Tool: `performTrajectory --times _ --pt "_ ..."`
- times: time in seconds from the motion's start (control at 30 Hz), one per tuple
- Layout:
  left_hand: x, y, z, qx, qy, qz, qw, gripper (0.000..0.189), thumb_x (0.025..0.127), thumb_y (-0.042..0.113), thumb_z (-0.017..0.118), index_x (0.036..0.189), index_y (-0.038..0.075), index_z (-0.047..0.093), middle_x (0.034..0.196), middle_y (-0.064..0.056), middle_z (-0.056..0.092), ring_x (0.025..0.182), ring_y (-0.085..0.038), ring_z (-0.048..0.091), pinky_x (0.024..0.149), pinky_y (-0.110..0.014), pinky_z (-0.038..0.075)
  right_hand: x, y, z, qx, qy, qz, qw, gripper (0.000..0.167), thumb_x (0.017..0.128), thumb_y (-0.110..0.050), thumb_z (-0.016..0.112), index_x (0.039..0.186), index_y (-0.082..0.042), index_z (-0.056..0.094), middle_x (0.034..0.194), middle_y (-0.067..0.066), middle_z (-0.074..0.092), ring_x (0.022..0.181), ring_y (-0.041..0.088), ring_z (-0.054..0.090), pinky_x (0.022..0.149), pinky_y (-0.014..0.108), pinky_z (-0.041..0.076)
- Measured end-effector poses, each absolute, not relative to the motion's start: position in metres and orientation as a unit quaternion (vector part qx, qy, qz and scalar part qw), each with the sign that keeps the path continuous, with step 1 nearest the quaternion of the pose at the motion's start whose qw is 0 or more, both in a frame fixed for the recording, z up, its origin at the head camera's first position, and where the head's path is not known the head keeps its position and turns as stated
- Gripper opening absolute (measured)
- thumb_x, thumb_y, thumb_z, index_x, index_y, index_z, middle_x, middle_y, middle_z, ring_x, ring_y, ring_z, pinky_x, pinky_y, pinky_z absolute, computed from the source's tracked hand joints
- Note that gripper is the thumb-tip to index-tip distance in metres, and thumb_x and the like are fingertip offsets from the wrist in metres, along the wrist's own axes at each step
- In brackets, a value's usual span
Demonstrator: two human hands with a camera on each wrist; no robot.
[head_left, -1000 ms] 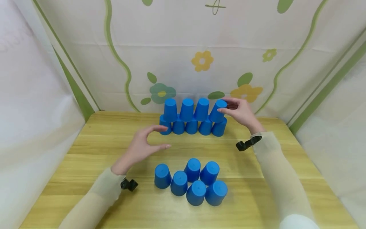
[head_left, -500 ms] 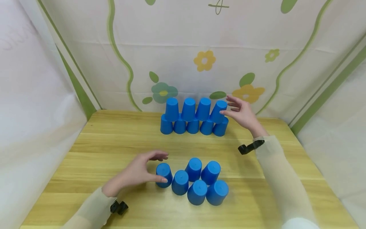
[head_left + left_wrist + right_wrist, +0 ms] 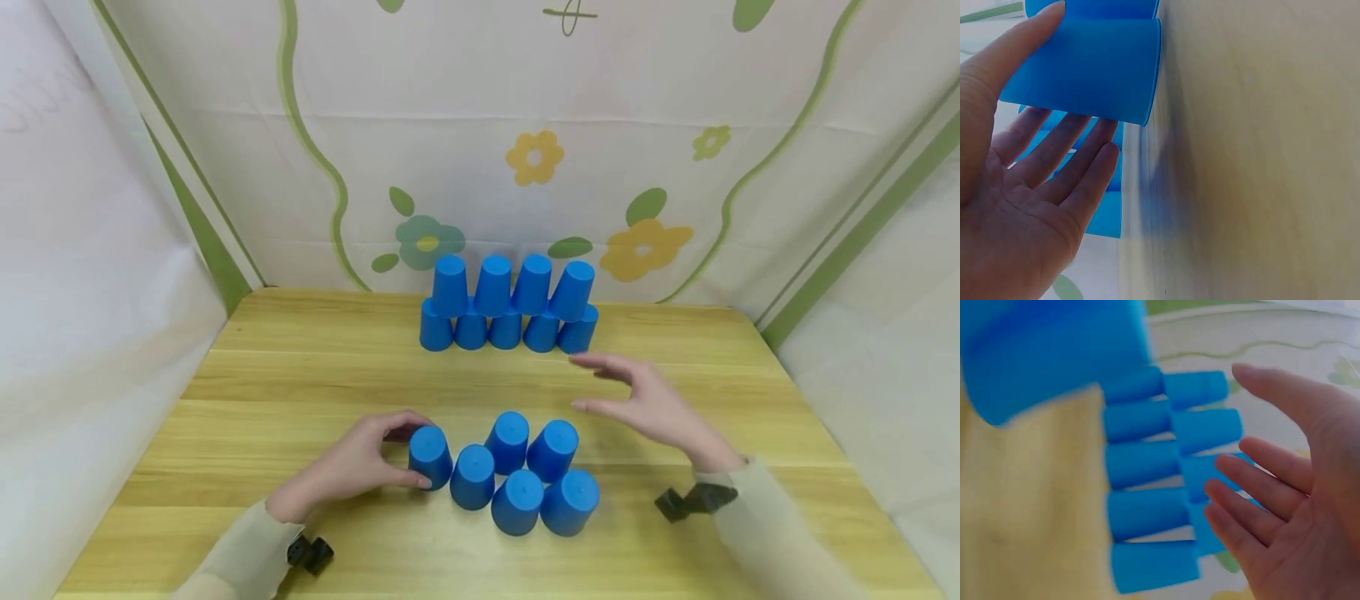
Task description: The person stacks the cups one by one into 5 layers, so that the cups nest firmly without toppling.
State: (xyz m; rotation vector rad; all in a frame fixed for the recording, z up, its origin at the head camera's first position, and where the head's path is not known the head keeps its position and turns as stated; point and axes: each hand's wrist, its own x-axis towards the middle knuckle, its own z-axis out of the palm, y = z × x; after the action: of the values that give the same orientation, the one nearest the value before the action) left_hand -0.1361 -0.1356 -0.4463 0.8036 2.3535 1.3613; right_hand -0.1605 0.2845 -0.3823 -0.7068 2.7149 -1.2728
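Left hand (image 3: 358, 460) pinches the leftmost near blue cup (image 3: 430, 454) on the worktop (image 3: 300, 375), fingers curved round it; right hand (image 3: 651, 407), loosely spread, holds nothing; the cup looks light, stiff, slippery, best held mid-wall

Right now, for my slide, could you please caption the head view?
Left hand around one blue cup, right hand empty, with five more cups nearby and a two-tier stack of nine behind.

Left hand (image 3: 357, 461): palm is turned inward, fingers (image 3: 1093, 184) are curved opposite the thumb.
Right hand (image 3: 654, 407): is held raised, fingers loosely extended, thumb parted.
Left arm (image 3: 243, 546), right arm (image 3: 780, 525): are stretched forward.
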Motion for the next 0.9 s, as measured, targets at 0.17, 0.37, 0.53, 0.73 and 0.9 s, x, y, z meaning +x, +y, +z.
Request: performTrajectory --times 0.17,0.37,0.53,0.73,0.9 --pt "-0.138 -0.134 -0.445 0.277 0.819 0.479 0.153 0.052 0.082 0.035 0.088 0.126 0.021 0.065 0.118 0.011 0.067 0.113 -0.015 0.063 0.101 -0.047 0.05 -0.142 0.278 -0.401 -0.252 0.855 -0.445 0.085 0.058 0.088 -0.029 0.083 0.14 -0.015 0.062 0.138 -0.001 0.062 0.127 0.023 0.058 0.104 0.051 0.047" --pt "-0.139 -0.134 -0.445 0.273 0.82 0.478 0.156 0.052 0.082 0.034 0.088 0.127 0.022 0.065 0.119 0.012 0.068 0.113 -0.014 0.063 0.101 -0.047 0.05 -0.134 0.275 -0.418 -0.239 0.835 -0.475 0.142 0.053 0.087 -0.028 0.084 0.135 -0.017 0.066 0.129 -0.006 0.067 0.12 0.019 0.062 0.102 0.058 0.046" --pt "-0.139 -0.133 -0.445 0.272 0.818 0.481 0.159 0.051 0.083 0.033 0.088 0.127 0.021 0.065 0.119 0.011 0.068 0.114 -0.015 0.063 0.101 -0.048 0.05 -0.134 0.275 -0.429 -0.242 0.823 -0.492 0.15 0.047 0.089 -0.023 0.082 0.132 -0.015 0.067 0.124 -0.001 0.069 0.115 0.023 0.064 0.098 0.059 0.049" --pt "-0.138 -0.133 -0.446 0.273 0.815 0.486 0.16 0.05 0.083 0.032 0.087 0.127 0.022 0.065 0.12 0.011 0.068 0.115 -0.015 0.063 0.102 -0.048 0.049 -0.133 0.275 -0.435 -0.235 0.824 -0.491 0.155 0.048 0.088 -0.024 0.083 0.132 -0.016 0.066 0.124 -0.001 0.069 0.114 0.021 0.065 0.099 0.054 0.051" --pt "-0.138 -0.135 -0.443 0.27 0.814 0.493 0.149 0.051 0.085 0.032 0.086 0.129 0.021 0.065 0.121 0.009 0.068 0.116 -0.018 0.063 0.102 -0.051 0.049 -0.131 0.275 -0.438 -0.214 0.829 -0.491 0.162 0.05 0.086 -0.027 0.085 0.132 -0.021 0.067 0.124 -0.006 0.069 0.114 0.019 0.064 0.1 0.051 0.05"
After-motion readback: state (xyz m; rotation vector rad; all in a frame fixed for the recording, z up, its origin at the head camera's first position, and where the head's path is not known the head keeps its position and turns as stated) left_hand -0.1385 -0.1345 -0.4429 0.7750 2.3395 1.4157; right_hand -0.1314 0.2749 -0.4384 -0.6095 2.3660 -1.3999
